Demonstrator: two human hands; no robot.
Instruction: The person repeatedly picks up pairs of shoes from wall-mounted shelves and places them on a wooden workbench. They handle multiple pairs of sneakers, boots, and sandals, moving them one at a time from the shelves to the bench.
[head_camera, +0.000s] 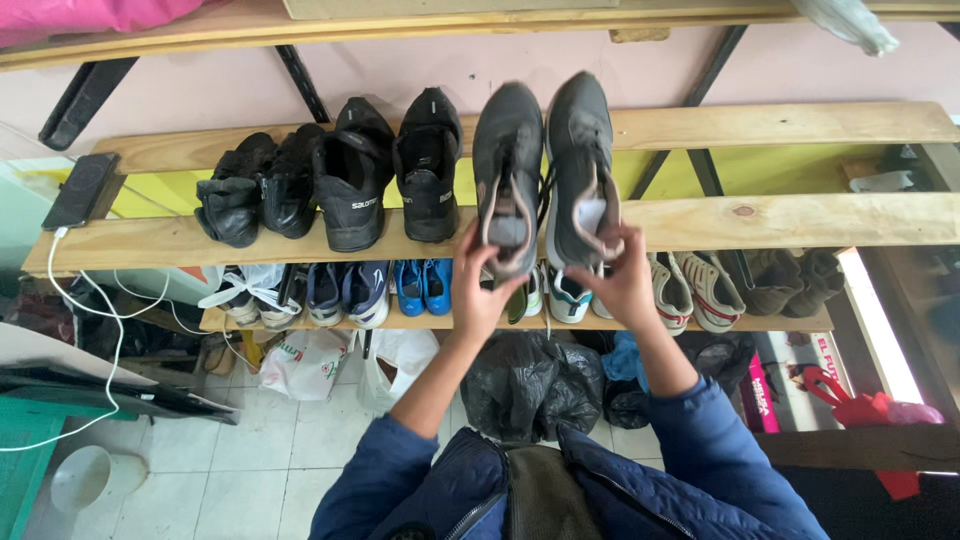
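Observation:
My left hand (478, 290) grips the heel of a dark grey sneaker (508, 160), and my right hand (622, 278) grips the heel of its matching grey sneaker (580, 150). Both shoes lie toe-away on the upper wooden shelf (800, 220), side by side, slightly blurred. To their left on the same shelf stand two black shoes (390, 170) and a pair of black boots (255, 190).
A lower shelf (780, 322) holds several pairs: blue sneakers (422, 285), white-and-red sneakers (692, 290), brown boots (790, 280). A phone (80, 190) with a white cable lies at the upper shelf's left end. Black bags (530, 385) and white plastic bags (305, 360) sit on the tiled floor.

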